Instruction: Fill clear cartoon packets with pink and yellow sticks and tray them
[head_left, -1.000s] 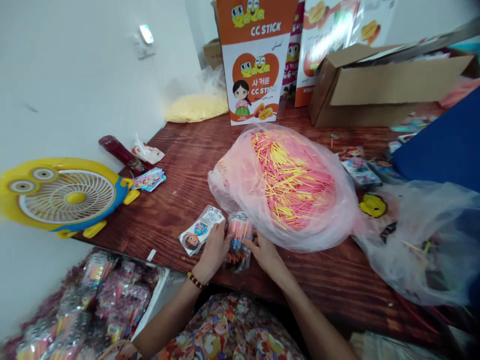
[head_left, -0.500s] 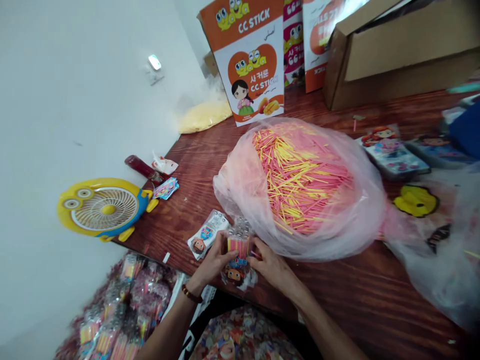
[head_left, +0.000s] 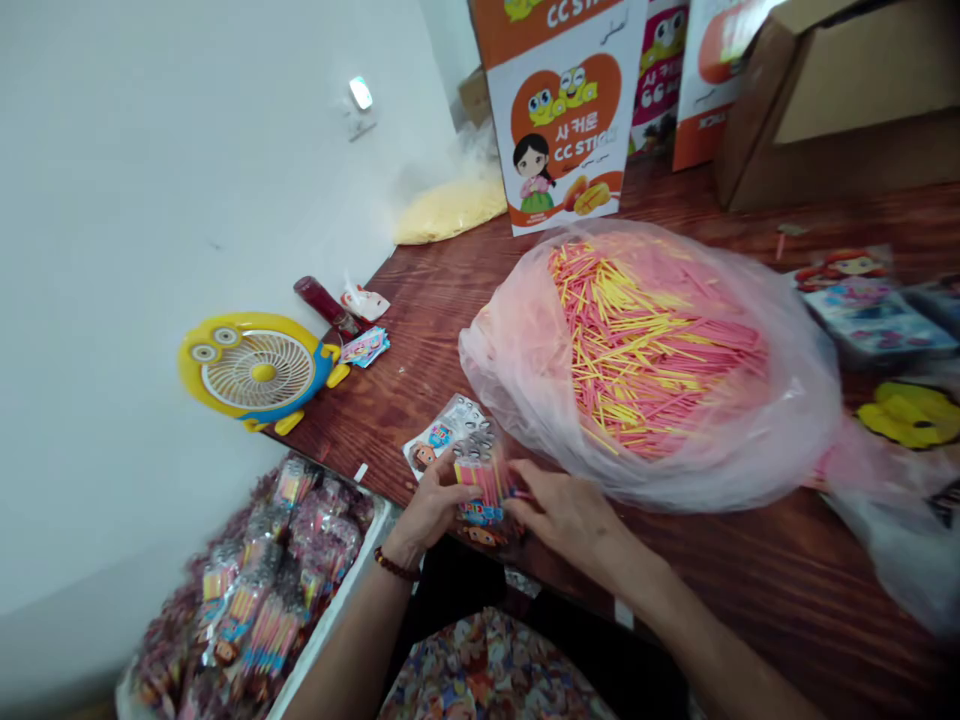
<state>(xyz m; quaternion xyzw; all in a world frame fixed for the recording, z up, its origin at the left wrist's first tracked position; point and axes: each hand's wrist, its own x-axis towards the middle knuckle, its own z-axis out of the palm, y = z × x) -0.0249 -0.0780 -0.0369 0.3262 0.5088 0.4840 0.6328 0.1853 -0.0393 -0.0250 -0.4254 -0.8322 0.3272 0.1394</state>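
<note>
Both my hands hold one small clear packet [head_left: 481,482] filled with pink and yellow sticks, just above the near edge of the wooden table [head_left: 420,360]. My left hand [head_left: 429,507] grips its left side, fingers curled. My right hand [head_left: 564,512] pinches its right side. An empty printed packet [head_left: 442,442] lies flat on the table right behind them. A big pink plastic bag [head_left: 660,360] heaped with loose pink and yellow sticks sits to the right, close to my right hand.
A white tray [head_left: 315,640] of several filled packets sits low at the left. A yellow cartoon fan [head_left: 255,372] stands at the table's left edge. CC Stick boxes [head_left: 562,110] and a cardboard carton [head_left: 847,100] line the back. Printed packets [head_left: 870,310] lie at the right.
The camera has swung left and down, so everything shifted right in view. My hands have lifted the filled packet slightly and turned it more upright near the table edge.
</note>
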